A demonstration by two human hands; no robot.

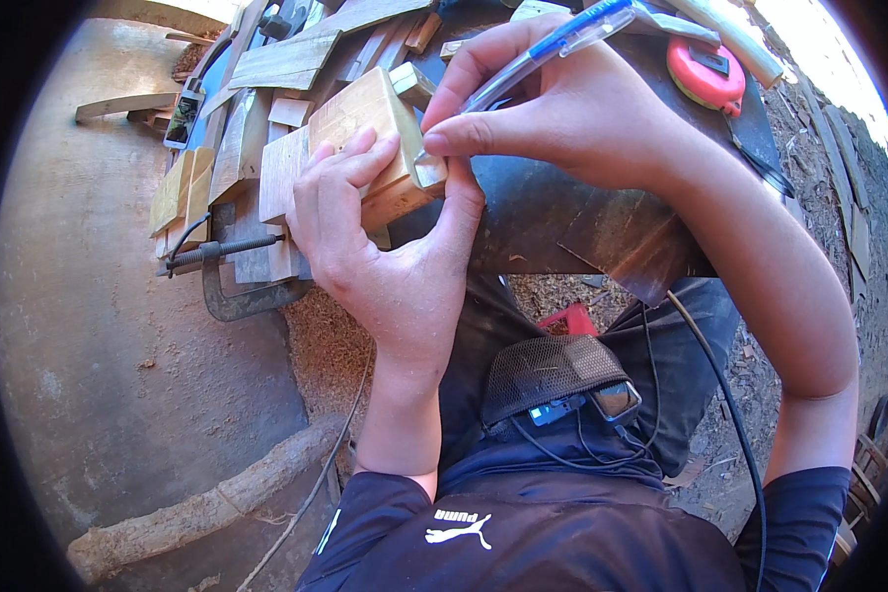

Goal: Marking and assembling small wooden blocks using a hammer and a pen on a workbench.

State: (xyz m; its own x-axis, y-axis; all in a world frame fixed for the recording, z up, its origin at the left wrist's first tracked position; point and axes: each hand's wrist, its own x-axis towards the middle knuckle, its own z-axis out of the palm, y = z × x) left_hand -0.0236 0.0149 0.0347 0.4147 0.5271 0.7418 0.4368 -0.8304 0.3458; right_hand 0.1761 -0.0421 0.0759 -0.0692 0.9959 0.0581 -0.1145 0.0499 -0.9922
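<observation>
My left hand point(390, 247) grips a pale wooden block point(355, 107) at its near end, fingers over the top and thumb against the end face. Between the thumb and fingers of my right hand point(587, 118) is a blue and clear ballpoint pen point(543, 54), held at a slant. Its tip meets the block's end close to my left thumb; whether it has left a line there is too small to tell. Just behind the block, a short wood offcut point(411, 81) shows beside my right fingers.
Several wood pieces point(286, 64) crowd the bench beyond and left of the block. A C-clamp point(212, 281) juts out at the left, near a phone point(183, 120). At the right lies a red tape measure point(703, 74). A dark cable point(725, 375) hangs beside my lap.
</observation>
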